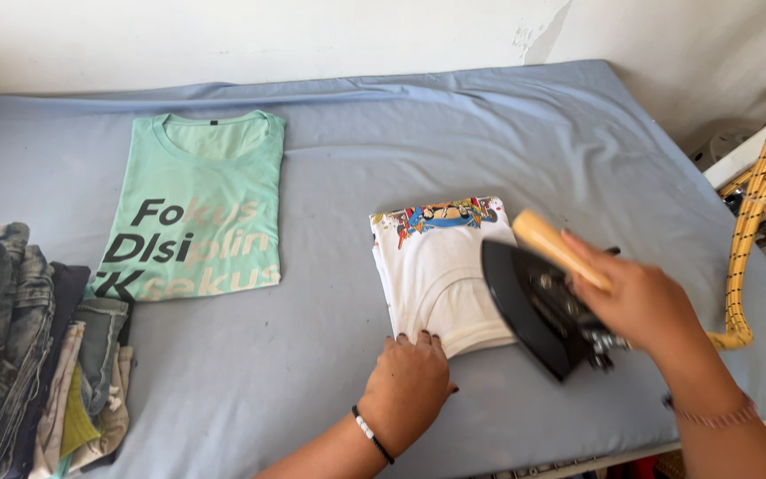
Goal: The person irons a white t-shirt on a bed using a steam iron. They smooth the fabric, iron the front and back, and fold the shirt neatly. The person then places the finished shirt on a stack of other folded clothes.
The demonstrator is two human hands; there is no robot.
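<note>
A: What is the right hand doing?

B: It is wrapped around the pale handle of an iron. The fingers are closed over the handle, and the iron is tipped up on its side, so its dark soleplate faces left. It sits over the right edge of a folded white shirt.

A: Is the iron touching the shirt?

B: I cannot tell. The picture is blurred there, and the iron hides that edge of the cloth.

A: And the left hand?

B: It lies flat, palm down, with the fingers loosely together. The fingertips press on the near edge of the white shirt; the rest of the hand rests on the blue sheet. It grips nothing. A beaded band sits on that wrist.

A: Where is the shirt, then?

B: Between the two hands, just beyond the left one and to the left of the right one. A coloured print shows along its far edge.

A: What else is about?

B: A folded green shirt with large lettering lies well to the left of the left hand, farther back. A stack of folded clothes, partly denim, stands at the far left edge. A yellow braided cord hangs to the right of the right hand, just off the sheet.

A: Does anything block the hands?

B: Only the iron, which covers part of the white shirt.
</note>
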